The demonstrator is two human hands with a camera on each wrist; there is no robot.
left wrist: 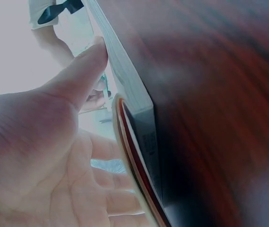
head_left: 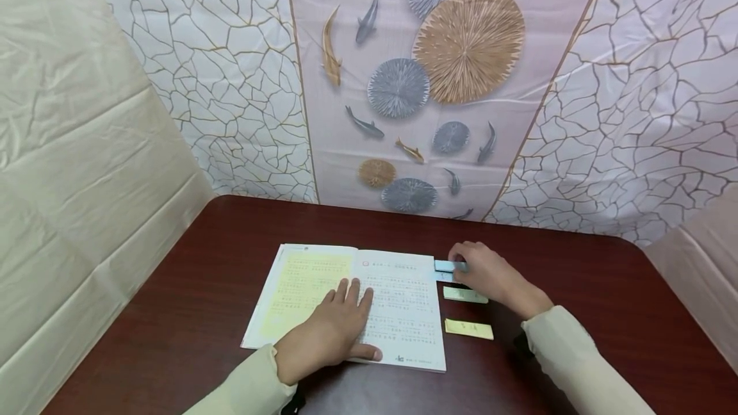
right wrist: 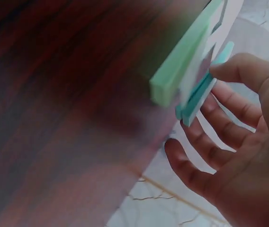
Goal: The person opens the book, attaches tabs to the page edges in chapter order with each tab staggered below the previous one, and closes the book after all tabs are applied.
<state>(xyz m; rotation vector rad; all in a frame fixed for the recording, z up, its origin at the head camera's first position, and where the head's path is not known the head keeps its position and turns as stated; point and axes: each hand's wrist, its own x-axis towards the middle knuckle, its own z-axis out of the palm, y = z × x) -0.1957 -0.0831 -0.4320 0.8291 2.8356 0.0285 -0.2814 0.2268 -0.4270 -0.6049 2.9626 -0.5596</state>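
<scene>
An open book (head_left: 398, 325) with printed pages lies on the table, its left page showing a yellow block. My left hand (head_left: 340, 325) presses flat on it with fingers spread, thumb at the lower edge of the right page; the left wrist view shows the book's page block (left wrist: 130, 80) from the side. By the book's upper right corner, my right hand (head_left: 490, 277) pinches a blue sticky-note pad (head_left: 446, 266) between thumb and fingers. Another light blue piece (head_left: 442, 276) sits just below it. In the right wrist view the blue-green layers (right wrist: 201, 97) stand slightly apart at the fingertips.
A green sticky-note pad (head_left: 465, 294) and a yellow sticky-note pad (head_left: 469, 329) lie right of the book, both with small writing. The dark red wooden table (head_left: 196, 274) ends at a patterned cloth wall (head_left: 403, 146) behind.
</scene>
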